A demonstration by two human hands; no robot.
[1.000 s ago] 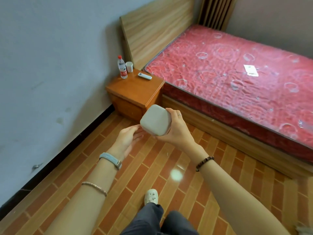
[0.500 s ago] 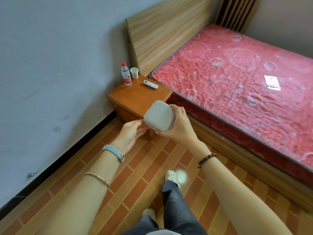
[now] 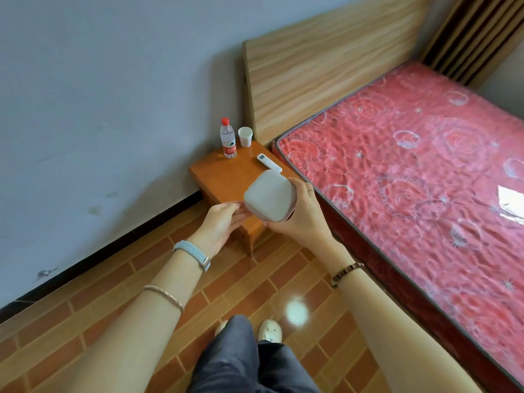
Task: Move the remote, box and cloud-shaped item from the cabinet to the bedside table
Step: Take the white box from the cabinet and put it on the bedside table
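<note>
A grey rounded box [image 3: 269, 195] is held in the air above the front of the wooden bedside table [image 3: 224, 177]. My right hand [image 3: 300, 219] grips the box from its right side and underneath. My left hand [image 3: 222, 222] touches the box's lower left edge with its fingertips. A white remote [image 3: 269, 163] lies on the table's back right part, close to the bed. The cloud-shaped item and the cabinet are out of view.
A water bottle with a red cap [image 3: 228, 138] and a white paper cup [image 3: 245, 136] stand at the back of the table. The bed with a red mattress [image 3: 411, 171] and wooden headboard [image 3: 320, 61] is on the right. A grey wall runs along the left.
I have walked closer to the bedside table, and the box now hangs over its front edge. Both hands have stayed on the box.
</note>
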